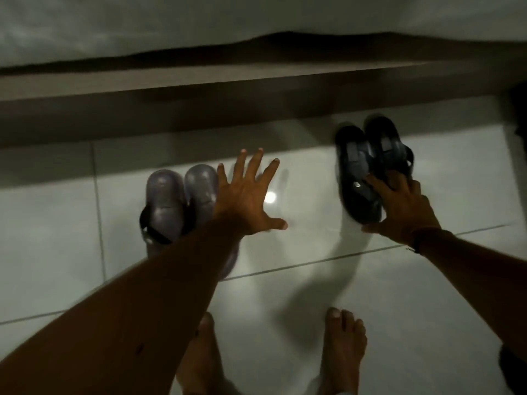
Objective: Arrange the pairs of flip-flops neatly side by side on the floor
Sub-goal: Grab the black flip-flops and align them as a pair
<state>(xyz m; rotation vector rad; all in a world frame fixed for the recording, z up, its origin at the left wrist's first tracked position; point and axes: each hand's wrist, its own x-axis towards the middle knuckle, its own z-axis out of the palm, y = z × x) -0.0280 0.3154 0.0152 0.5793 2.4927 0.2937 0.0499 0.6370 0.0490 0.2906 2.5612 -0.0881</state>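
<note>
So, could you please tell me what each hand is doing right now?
Left hand: open, fingers spread, holding nothing, beside the purple flip-flops.
Right hand: closed on the black flip-flops.

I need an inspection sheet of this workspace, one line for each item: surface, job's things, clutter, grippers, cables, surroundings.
Surface: glossy pale tiled floor with dark grout lines and a bright lamp reflection.
Job's things: grey pair of flip-flops lying side by side, partly hidden by the left forearm; dark pair of flip-flops side by side, blurred, so I cannot tell if it rests on the floor.
Clutter: nothing seen.
Grippers: left hand open, fingers spread, beside the grey pair, holding nothing; right hand gripping the dark pair at its near end.
Cables: nothing seen.
Surroundings: bed edge with pale sheet along the top; two bare feet at the bottom.
</note>
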